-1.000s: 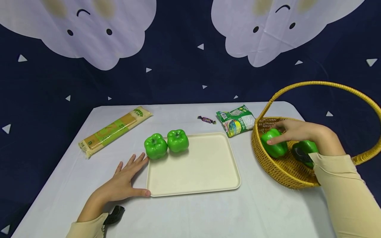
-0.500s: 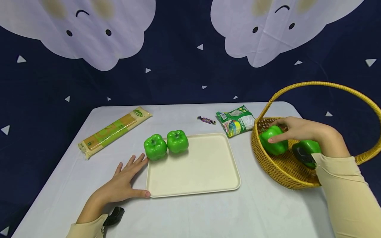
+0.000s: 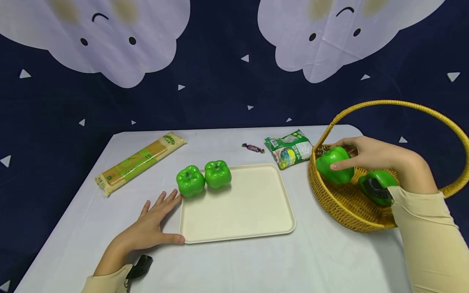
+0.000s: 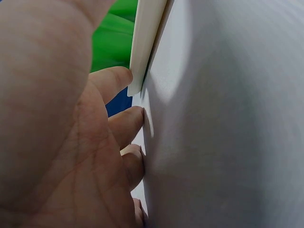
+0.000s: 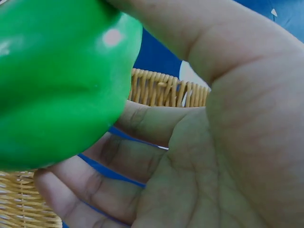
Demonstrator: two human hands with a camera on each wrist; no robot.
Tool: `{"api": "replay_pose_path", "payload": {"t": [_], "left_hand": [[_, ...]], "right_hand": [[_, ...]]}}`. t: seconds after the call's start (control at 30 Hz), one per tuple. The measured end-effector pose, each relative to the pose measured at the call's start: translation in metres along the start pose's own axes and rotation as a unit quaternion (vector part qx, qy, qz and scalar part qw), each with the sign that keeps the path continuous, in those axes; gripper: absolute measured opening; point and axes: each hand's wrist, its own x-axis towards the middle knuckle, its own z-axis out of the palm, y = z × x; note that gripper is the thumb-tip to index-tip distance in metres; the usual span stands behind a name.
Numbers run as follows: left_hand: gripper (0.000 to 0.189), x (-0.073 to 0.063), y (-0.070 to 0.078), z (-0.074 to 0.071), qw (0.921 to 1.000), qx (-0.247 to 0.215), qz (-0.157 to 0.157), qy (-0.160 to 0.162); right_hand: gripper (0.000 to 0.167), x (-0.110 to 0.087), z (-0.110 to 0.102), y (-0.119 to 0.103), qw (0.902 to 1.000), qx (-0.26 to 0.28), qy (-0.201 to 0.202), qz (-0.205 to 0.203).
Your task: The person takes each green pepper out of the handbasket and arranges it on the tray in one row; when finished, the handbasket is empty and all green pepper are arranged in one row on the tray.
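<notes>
My right hand (image 3: pixel 381 156) grips a green bell pepper (image 3: pixel 334 167) between thumb and curled fingers, at the left side of a wicker basket (image 3: pixel 340 211). In the right wrist view that pepper (image 5: pixel 61 85) fills the upper left, with the fingers around its far side. Another green pepper (image 3: pixel 384 178) lies in the basket under my wrist, partly hidden. My left hand (image 3: pixel 146 228) lies spread at the left edge of a cream tray (image 3: pixel 242 211), its thumb and index fingertips touching the rim. Two green peppers, one at the corner (image 3: pixel 191 181) and one beside it (image 3: pixel 218 174), sit at the tray's far left.
A long yellow-green noodle packet (image 3: pixel 141 162) lies at the back left. A small purple wrapped candy (image 3: pixel 253 148) and a green snack bag (image 3: pixel 289 149) lie behind the tray. The basket's tall handle (image 3: pixel 395 102) arches over my right arm.
My right hand has lifted the gripped pepper slightly, up and to the left inside the basket. The left hand and the tray stay where they were.
</notes>
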Motion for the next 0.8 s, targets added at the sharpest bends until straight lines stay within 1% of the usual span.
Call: {"api": "replay_pose_path", "payload": {"t": [0.2,0.47,0.67,0.8], "left_hand": [[0.123,0.000,0.001,-0.001,1.0000,-0.003,0.002,-0.001],[0.123,-0.001,0.001,-0.001,1.0000,0.000,0.001,0.001],[0.123,-0.001,0.002,-0.001,1.0000,0.000,0.000,0.001],[0.124,-0.001,0.001,-0.002,1.0000,0.002,0.002,0.000]], "right_hand": [[0.071,-0.001,-0.002,-0.007,0.9998,0.017,-0.002,-0.006],[0.070,0.000,-0.002,-0.020,0.9997,0.015,0.018,-0.010],[0.063,0.001,0.000,-0.030,0.9987,0.021,0.034,-0.031],[0.065,0.003,0.001,-0.038,0.9978,0.023,0.040,-0.047]]}}
